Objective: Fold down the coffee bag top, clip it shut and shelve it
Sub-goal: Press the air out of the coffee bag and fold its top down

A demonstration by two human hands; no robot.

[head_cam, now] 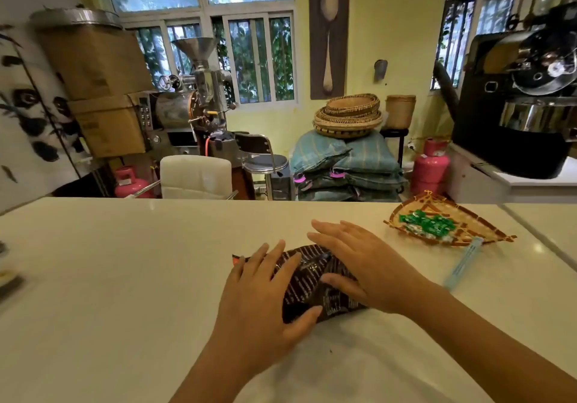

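Observation:
A dark brown striped coffee bag (307,280) lies flat on the pale counter (125,262), its top end pointing left and away. My left hand (265,302) rests flat on the bag's left part, fingers spread, thumb at the bag's near edge. My right hand (362,265) presses palm down on the bag's right part, fingers stretched past its far edge. A long light blue clip (462,263) lies on the counter to the right of my right hand, apart from the bag.
A woven tray (487,230) with green wrapped sweets sits at the counter's far right, just beyond the clip. Behind the counter stand a white chair (195,176), sacks (346,165), pink gas cylinders (429,168) and roasting machines. A seam splits the counter at the far right.

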